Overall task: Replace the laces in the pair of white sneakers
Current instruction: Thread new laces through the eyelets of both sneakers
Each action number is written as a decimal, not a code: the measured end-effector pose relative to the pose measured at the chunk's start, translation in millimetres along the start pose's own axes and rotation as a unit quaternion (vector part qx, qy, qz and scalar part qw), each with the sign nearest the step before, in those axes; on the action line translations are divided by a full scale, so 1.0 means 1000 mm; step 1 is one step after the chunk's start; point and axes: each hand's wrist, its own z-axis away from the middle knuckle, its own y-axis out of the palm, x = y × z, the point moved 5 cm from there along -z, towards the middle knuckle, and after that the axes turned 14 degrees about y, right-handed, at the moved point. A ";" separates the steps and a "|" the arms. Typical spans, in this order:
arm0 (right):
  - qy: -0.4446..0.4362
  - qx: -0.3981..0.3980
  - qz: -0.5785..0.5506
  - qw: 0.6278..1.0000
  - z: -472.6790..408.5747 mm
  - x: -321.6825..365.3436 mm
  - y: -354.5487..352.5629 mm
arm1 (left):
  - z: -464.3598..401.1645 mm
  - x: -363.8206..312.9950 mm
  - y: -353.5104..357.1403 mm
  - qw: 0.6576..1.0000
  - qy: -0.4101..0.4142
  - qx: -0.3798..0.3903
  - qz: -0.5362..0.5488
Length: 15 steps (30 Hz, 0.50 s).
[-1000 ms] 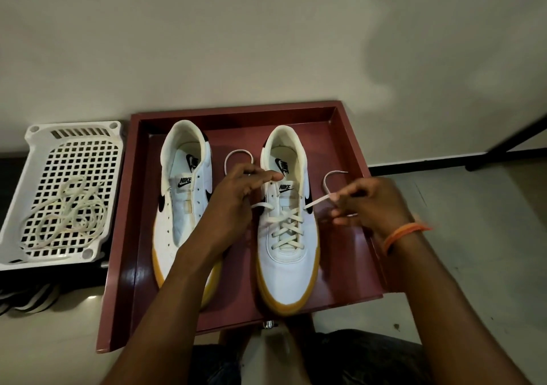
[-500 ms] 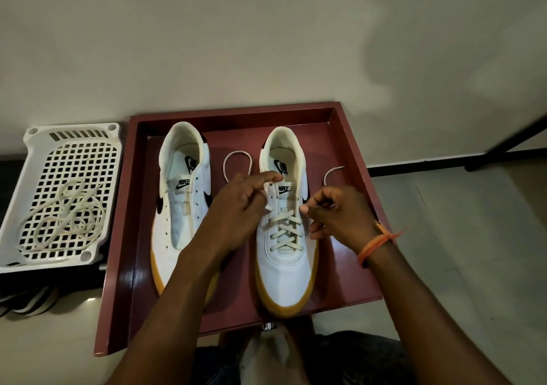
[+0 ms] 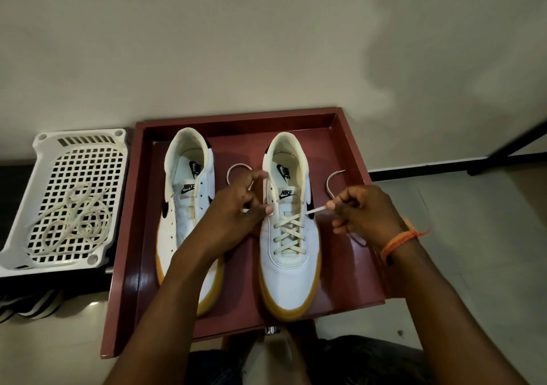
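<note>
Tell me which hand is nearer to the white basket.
Left. The left hand sits between the two shoes, closer to the white basket. The right hand is beyond the laced shoe, farther away.

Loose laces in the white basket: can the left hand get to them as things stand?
Probably not yet: the left hand is pinching the lace at the right sneaker. Nothing covers the loose laces in the basket.

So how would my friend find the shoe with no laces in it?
Look in the dark red wooden tray on the floor, where two white sneakers with yellow soles stand side by side. It is the left sneaker, nearest the white plastic basket. Its eyelets are bare; the right sneaker has cream crisscross lacing.
</note>
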 end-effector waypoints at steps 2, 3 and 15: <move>0.001 -0.005 0.002 1.000 0.002 0.000 -0.002 | 0.000 -0.002 0.001 1.000 0.000 -0.001 -0.014; 0.003 -0.007 -0.008 1.000 0.003 0.001 0.000 | 0.000 -0.004 0.001 1.000 -0.007 -0.006 -0.016; -0.125 0.123 -0.053 0.983 0.109 0.045 0.034 | 0.037 -0.102 -0.022 0.996 -0.004 -0.046 0.081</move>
